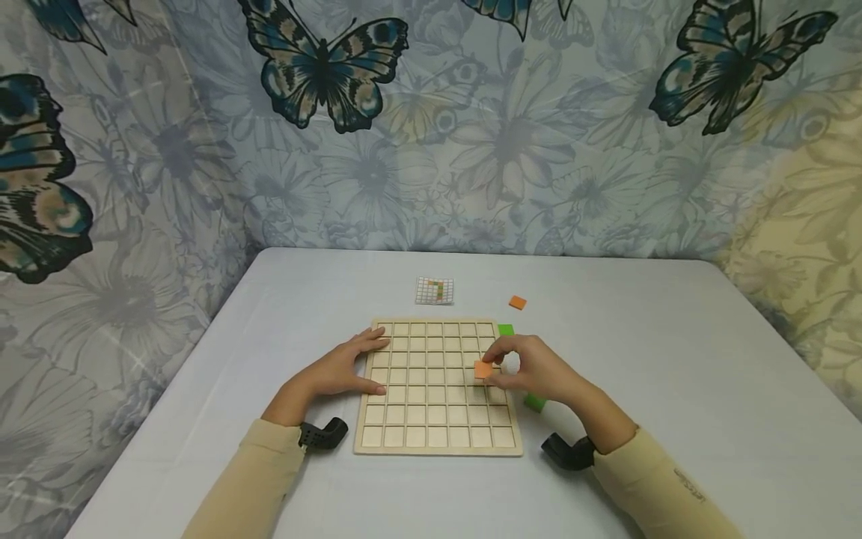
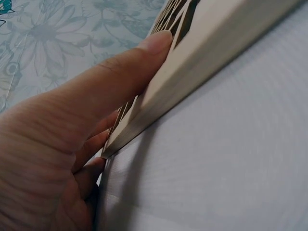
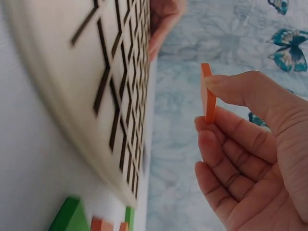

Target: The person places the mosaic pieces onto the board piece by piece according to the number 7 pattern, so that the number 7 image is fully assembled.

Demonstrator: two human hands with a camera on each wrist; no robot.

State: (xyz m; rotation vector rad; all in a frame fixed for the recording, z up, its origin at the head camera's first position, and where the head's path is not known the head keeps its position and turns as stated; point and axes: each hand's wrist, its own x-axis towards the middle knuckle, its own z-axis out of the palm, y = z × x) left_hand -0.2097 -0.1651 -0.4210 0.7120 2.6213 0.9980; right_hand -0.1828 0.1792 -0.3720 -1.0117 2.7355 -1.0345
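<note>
A pale wooden grid board (image 1: 438,452) with rows of square recesses lies flat on the table. My right hand (image 1: 542,367) pinches a thin orange square tile (image 1: 483,370) between thumb and fingers, above the board's right side. Seen from the right wrist, the tile (image 3: 208,94) stands on edge in the pinch, apart from the board. My left hand (image 1: 340,370) rests at the board's left edge with thumb and fingers spread. In the left wrist view its thumb (image 2: 130,70) lies on the wooden rim. No tile shows in the board's visible recesses.
A small printed grid card (image 1: 434,290) with a coloured pattern lies behind the board. One loose orange tile (image 1: 517,302) sits to its right. Green tiles (image 1: 506,329) (image 1: 535,403) lie along the board's right edge, partly hidden by my right hand. A butterfly-patterned curtain (image 1: 471,172) hangs behind the table.
</note>
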